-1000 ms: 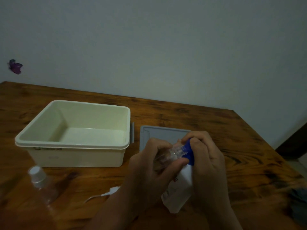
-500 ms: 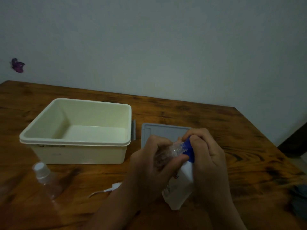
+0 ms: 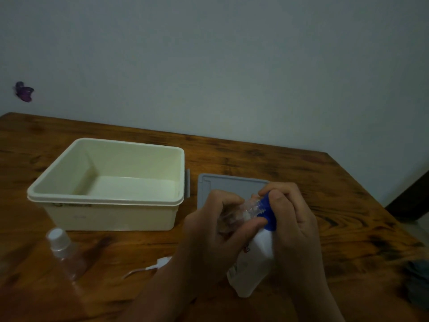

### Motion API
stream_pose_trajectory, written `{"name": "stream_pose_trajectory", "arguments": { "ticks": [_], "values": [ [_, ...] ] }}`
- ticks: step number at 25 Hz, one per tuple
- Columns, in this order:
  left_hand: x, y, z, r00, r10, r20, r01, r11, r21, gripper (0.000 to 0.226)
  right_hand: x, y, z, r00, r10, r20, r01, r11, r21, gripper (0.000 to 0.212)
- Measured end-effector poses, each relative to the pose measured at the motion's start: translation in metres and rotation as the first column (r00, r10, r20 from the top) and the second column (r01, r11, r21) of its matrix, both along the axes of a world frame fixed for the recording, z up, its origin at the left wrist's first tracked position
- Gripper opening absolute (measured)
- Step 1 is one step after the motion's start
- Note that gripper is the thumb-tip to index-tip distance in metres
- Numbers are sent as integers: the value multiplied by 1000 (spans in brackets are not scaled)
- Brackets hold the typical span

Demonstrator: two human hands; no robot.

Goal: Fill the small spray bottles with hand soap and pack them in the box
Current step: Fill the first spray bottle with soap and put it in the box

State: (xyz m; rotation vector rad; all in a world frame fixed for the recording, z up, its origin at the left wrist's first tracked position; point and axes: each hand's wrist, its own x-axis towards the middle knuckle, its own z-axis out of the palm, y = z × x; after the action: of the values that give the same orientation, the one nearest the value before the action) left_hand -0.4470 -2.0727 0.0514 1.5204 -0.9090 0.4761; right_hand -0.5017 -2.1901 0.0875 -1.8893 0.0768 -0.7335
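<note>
My left hand (image 3: 216, 233) grips a small clear spray bottle (image 3: 243, 211) with its open neck pointing right. My right hand (image 3: 294, 219) holds a white hand soap bottle (image 3: 253, 263) tilted, its blue cap (image 3: 269, 212) pressed against the small bottle's neck. A second clear spray bottle (image 3: 65, 252) with its white cap on stands at the lower left. A white spray pump head (image 3: 148, 267) with its thin tube lies on the table by my left wrist. The cream box (image 3: 111, 182) sits open at the left with nothing visible inside.
A grey lid (image 3: 229, 185) lies flat right of the box, partly behind my hands. The wooden table (image 3: 348, 217) ends at a pale wall behind. A dark cloth-like thing (image 3: 417, 282) lies at the right edge. A purple butterfly sticker (image 3: 24, 92) is on the wall.
The view has shifted slightly; my hands and both bottles stay together in the same grip, with no clear movement between them.
</note>
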Motion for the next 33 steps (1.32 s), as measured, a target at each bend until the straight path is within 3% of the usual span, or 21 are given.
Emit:
{"name": "stream_pose_trajectory", "arguments": {
  "ticks": [33],
  "values": [
    [-4, -2, -1, 1000, 3, 19, -3, 1000, -5, 35, -3, -7, 2, 997, 72, -31, -74, 997, -37, 25]
  ]
}}
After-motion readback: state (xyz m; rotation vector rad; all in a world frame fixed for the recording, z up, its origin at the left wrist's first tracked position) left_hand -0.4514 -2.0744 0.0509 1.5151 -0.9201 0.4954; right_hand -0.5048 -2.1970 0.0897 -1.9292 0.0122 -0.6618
